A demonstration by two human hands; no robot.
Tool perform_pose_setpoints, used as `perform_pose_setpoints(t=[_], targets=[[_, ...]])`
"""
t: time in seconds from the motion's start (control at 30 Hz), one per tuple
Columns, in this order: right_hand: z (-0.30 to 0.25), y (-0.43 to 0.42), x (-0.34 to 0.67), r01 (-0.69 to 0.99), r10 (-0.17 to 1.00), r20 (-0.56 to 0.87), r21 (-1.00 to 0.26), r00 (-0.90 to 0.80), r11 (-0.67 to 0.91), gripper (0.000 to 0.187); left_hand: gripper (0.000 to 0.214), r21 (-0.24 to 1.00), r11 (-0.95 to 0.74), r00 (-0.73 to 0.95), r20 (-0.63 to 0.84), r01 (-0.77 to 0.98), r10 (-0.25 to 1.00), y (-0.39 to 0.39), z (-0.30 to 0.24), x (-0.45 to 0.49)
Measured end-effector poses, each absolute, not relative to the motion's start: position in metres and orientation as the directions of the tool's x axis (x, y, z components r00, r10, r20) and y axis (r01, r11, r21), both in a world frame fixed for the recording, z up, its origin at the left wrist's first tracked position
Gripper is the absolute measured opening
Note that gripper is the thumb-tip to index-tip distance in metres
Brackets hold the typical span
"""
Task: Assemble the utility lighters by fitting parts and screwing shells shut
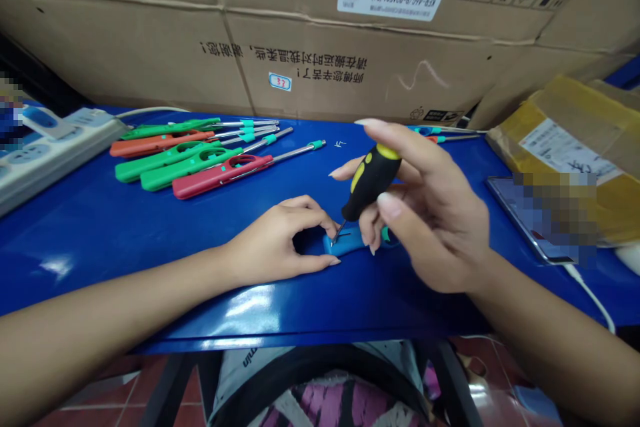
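Note:
A blue stick lighter [354, 241] lies on the blue tabletop, its far part hidden behind my right hand. My left hand [285, 233] grips the lighter's left end between thumb and fingers. In my right hand [440, 220] is a small screwdriver [371, 185] with a black and yellow handle, held at a tilt by thumb and fingers. Its thin shaft points down and left, and the tip meets the lighter's body near its left end, beside my left fingertips.
Several green, orange and red stick lighters [220, 177] lie at back left, near a white power strip [55, 147]. A large cardboard box [300, 33] walls off the back. On the right are a phone [530, 220] with a cable and a yellow-taped parcel [560, 113].

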State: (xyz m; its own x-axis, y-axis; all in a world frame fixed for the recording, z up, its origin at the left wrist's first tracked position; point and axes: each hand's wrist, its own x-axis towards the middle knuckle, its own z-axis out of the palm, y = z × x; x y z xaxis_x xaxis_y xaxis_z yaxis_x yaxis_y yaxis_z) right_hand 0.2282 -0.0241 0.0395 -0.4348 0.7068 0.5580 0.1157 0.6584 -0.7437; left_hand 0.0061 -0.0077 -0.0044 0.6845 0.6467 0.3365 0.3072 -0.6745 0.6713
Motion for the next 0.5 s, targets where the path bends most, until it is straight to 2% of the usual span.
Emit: perform_pose_setpoints(t=[0.07,0.23,0.4,0.5], targets=[[0.0425,-0.0236,0.2302,0.111,0.715,0.552,-0.753,-0.430,0.648,0.049,0.022,0.667,-0.677,0.687,0.335,0.310,0.645,-0.0076,-0.0045,0.0056],[0.0434,-0.0194,0.2279,0.160,0.683,0.670,-0.670,-0.291,0.725,0.046,0.022,0.662,-0.683,0.695,0.334,0.309,0.637,-0.0075,-0.0043,0.0058],[0.0453,-0.0180,0.2300,0.146,0.725,0.603,-0.727,-0.333,0.671,0.040,0.023,0.678,-0.667,0.694,0.320,0.307,0.645,-0.0078,-0.0035,0.0069],[0.0438,-0.0157,0.2317,0.184,0.659,0.696,-0.635,-0.284,0.750,0.038,0.022,0.676,-0.671,0.697,0.322,0.306,0.641,-0.0076,-0.0032,0.0069]])
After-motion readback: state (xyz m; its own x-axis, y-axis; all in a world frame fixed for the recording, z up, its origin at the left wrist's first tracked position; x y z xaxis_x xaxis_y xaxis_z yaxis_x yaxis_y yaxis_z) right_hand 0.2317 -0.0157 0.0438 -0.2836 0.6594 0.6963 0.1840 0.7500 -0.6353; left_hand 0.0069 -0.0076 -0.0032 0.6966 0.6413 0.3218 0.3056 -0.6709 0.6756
